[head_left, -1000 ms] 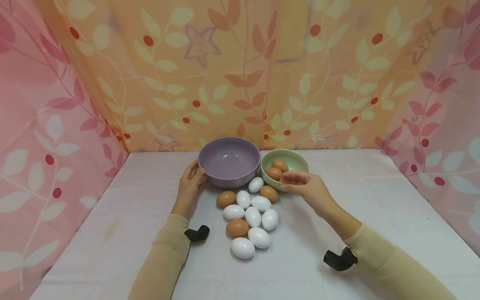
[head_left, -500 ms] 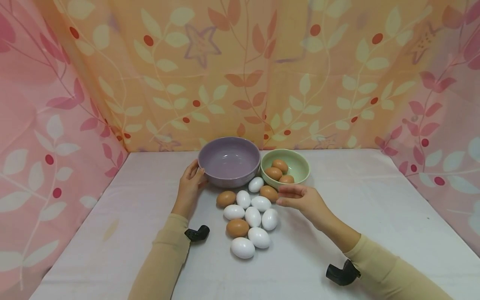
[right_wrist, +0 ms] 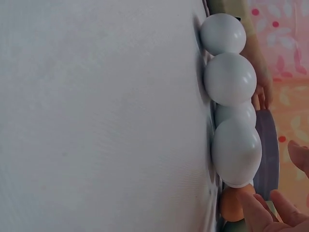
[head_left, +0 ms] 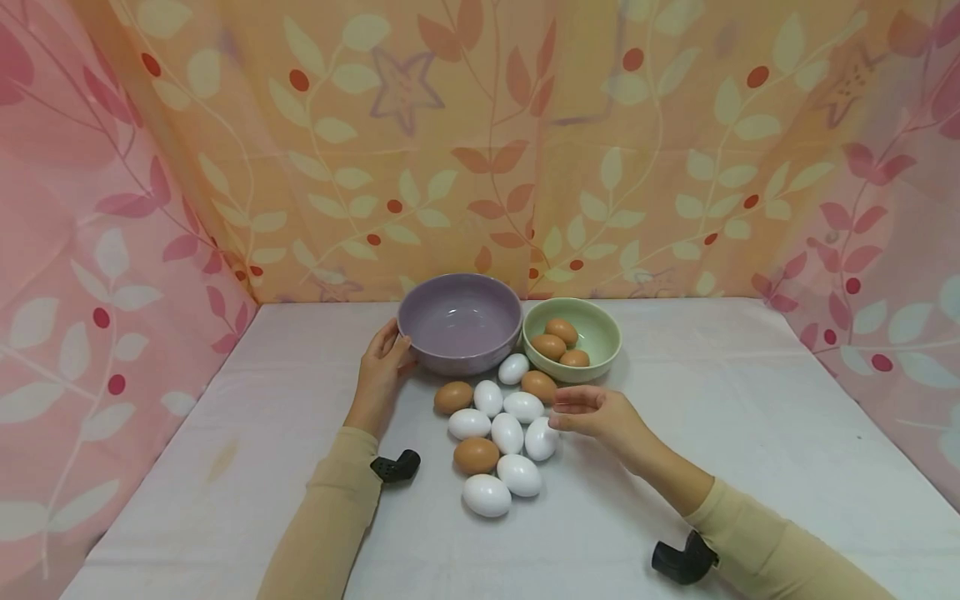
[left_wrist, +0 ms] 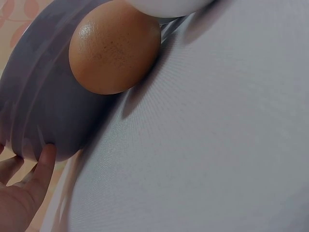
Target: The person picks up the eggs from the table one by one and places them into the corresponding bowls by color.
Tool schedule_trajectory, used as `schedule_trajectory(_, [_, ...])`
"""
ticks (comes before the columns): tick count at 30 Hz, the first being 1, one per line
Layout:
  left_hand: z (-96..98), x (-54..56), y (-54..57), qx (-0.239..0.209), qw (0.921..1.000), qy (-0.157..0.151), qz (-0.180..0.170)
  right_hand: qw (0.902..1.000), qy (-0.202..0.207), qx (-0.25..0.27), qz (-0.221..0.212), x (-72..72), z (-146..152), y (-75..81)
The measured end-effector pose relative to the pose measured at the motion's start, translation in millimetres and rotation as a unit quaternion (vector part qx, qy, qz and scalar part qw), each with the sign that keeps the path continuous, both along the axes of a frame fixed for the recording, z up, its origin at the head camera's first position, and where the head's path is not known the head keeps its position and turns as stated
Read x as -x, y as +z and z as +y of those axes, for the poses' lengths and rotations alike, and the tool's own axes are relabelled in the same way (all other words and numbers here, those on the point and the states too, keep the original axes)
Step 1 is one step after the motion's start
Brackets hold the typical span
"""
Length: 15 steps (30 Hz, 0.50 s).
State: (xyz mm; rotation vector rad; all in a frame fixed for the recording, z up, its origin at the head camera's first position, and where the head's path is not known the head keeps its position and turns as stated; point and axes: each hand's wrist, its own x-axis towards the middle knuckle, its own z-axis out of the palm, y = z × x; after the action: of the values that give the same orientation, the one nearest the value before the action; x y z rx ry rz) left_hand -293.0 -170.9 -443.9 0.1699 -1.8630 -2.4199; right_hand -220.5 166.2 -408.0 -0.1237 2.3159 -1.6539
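Evidently, no egg is held by the right hand (head_left: pixel 607 421): its thumb is parted from the fingers, and it is poised at the right edge of the egg cluster. Just beside the fingertips lies the nearest brown egg (head_left: pixel 538 386), set on the white tablecloth (head_left: pixel 750 400) in front of the green bowl (head_left: pixel 592 329); whether it is touched cannot be told. The nearest white egg (head_left: pixel 541 440) sits just by the thumb. By the left hand (head_left: pixel 378 375), the purple bowl (head_left: pixel 459 329) is held at its left side, with thumb and fingers curved against the outer wall. Three brown eggs (head_left: pixel 561 332) are contained in the green bowl, while no egg shows in the purple one.

The step in hand is judged to be the picking of a brown egg. It would best be approached from its free right side, with fingers and thumb placed around its middle and only light pressure applied, since smooth shells may slip. The neighbouring eggs should be left unnudged, as they could roll. A straight lift is advised before any sideways travel, so that the green bowl's rim is cleared and the eggs inside are not knocked.
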Motion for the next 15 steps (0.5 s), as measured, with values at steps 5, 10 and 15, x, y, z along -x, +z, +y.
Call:
schedule_trajectory(5, [0.9, 0.4, -0.4, -0.003, 1.0000, 0.001, -0.004, 0.9999, 0.000, -0.005, -0.015, -1.0, -1.1, -5.8])
schedule_trajectory(10, [0.7, 0.4, -0.6, -0.003, 1.0000, 0.001, -0.003, 0.9997, 0.007, 0.000, -0.024, -0.8, -1.1, -10.4])
schedule_trajectory(15, [1.1, -0.3, 0.8, 0.002, 1.0000, 0.005, -0.004, 0.9993, 0.004, -0.009, -0.036, -2.1, -4.4, -12.2])
